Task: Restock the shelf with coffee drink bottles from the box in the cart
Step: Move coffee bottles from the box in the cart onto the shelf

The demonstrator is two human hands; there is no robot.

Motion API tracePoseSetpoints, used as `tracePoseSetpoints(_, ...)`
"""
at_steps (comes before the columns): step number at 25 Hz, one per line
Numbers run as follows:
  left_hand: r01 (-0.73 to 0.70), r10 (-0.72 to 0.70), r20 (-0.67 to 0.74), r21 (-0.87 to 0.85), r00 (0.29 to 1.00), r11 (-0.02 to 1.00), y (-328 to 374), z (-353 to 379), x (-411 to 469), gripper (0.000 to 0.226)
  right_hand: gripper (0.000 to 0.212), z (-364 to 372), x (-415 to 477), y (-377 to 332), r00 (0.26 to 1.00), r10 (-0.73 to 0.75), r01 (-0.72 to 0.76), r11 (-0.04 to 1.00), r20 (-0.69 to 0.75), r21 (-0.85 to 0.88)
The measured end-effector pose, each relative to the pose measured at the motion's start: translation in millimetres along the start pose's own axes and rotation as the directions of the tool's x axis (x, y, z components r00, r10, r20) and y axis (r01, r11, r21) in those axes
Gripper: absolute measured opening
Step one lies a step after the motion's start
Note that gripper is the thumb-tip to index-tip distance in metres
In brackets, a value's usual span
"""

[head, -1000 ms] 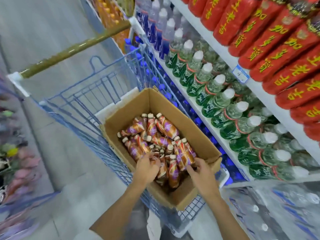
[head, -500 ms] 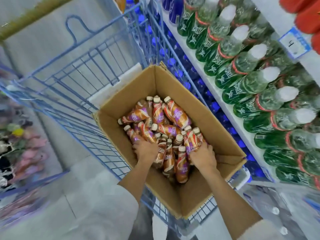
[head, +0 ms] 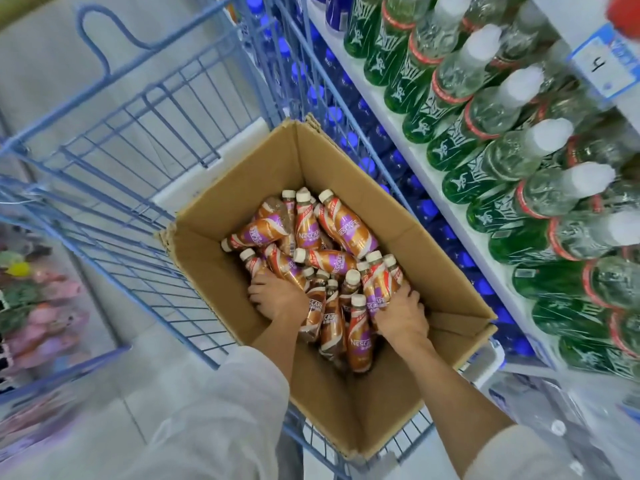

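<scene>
An open cardboard box (head: 408,216) sits in a blue wire cart (head: 114,140). Inside lie several brown, red and purple coffee drink bottles (head: 346,226) with cream caps, piled loosely. My left hand (head: 277,296) reaches into the left of the pile, fingers curled down round a bottle (head: 256,265) there. My right hand (head: 401,315) grips a cluster of upright bottles (head: 381,285) at the right of the pile, thumb and fingers wrapped round them.
The shelf (head: 426,161) runs along the right, holding rows of green bottles (head: 491,161) with white caps. Blue-capped bottles (head: 429,207) fill the level below. A price tag (head: 602,60) hangs on the upper shelf edge. Grey floor lies left of the cart.
The view has closed in on the box. Both hands sank deeper into the pile and closed round bottles; the right hand now wraps the upright cluster.
</scene>
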State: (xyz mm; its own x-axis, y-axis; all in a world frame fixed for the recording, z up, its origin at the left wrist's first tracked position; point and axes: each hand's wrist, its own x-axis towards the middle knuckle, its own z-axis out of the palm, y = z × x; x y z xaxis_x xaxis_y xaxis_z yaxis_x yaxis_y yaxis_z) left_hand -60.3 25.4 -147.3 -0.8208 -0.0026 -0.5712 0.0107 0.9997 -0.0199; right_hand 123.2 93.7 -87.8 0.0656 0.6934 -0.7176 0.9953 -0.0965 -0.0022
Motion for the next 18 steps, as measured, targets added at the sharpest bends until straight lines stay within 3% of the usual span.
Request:
tracePoseSetpoints(3,0.018,-0.020,-0.029,-0.077,0.999,0.997,-2.3,1.1,-2.4,0.079,0.089,-4.3,-0.3,-1.9,0.998,0.036,-0.040,0.997,0.054,0.063)
tracePoseSetpoints(6,0.032,-0.027,0.052,-0.099,0.998,0.995,-2.5,-8.7,-7.8,0.090,0.080,-5.9,-12.1,-0.1,0.979,0.018,-0.082,0.946,0.203,0.314)
tracePoseSetpoints(9,0.032,0.019,0.231,-0.215,0.973,0.976,-4.3,-30.0,-17.9,0.090,0.090,-9.4,-36.5,4.7,0.944,-0.060,-0.161,0.775,0.325,0.611)
tracePoseSetpoints(12,0.128,0.016,0.344,-0.390,0.939,0.912,-9.1,-58.6,-37.2,0.093,0.101,-19.8,-63.8,6.5,0.924,-0.160,-0.191,0.596,0.349,0.780)
tracePoseSetpoints(15,0.155,0.226,0.432,-0.685,0.873,0.712,-27.8,-97.5,-79.6,0.094,0.101,-37.3,-98.0,7.9,0.922,-0.204,-0.202,0.471,0.329,0.859)
tracePoseSetpoints(18,0.162,0.461,0.503,-0.784,0.731,0.599,-44.6,-149.2,-135.3,0.076,0.065,-64.7,-145.0,16.9,0.949,-0.237,-0.115,0.360,0.210,0.926)
